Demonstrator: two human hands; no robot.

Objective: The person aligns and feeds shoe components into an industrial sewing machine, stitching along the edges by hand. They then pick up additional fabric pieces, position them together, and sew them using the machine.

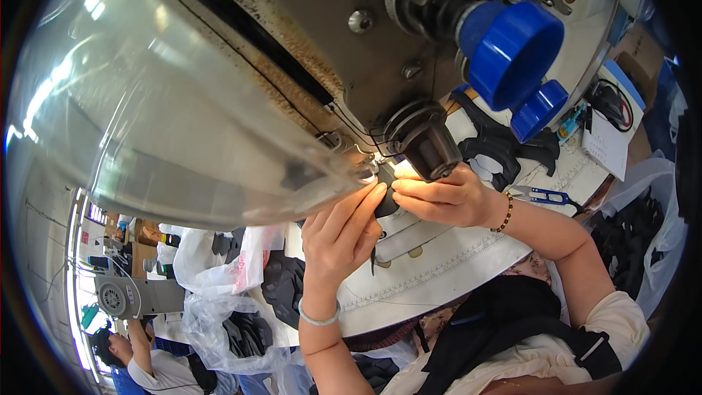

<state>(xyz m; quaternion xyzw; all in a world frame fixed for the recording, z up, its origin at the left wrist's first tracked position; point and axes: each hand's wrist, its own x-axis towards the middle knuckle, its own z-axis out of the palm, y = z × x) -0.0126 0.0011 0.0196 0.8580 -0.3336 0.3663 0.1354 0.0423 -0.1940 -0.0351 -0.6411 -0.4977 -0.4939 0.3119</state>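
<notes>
A small dark fabric piece lies under the lit needle area of a sewing machine. My left hand comes in from the lower edge, its fingertips closed on the near left side of that piece. From the right, my right hand pinches the piece's other side, the thumb and fingers close to the needle. The machine's dark cylindrical part hangs just above my right fingers and hides some of them. The needle tip itself is too small to make out.
Black cut pieces and blue-handled thread snips lie on the white table at right, near a notepad. Plastic bags with dark pieces flank me. Blue plastic parts stick out overhead. A co-worker is at lower left.
</notes>
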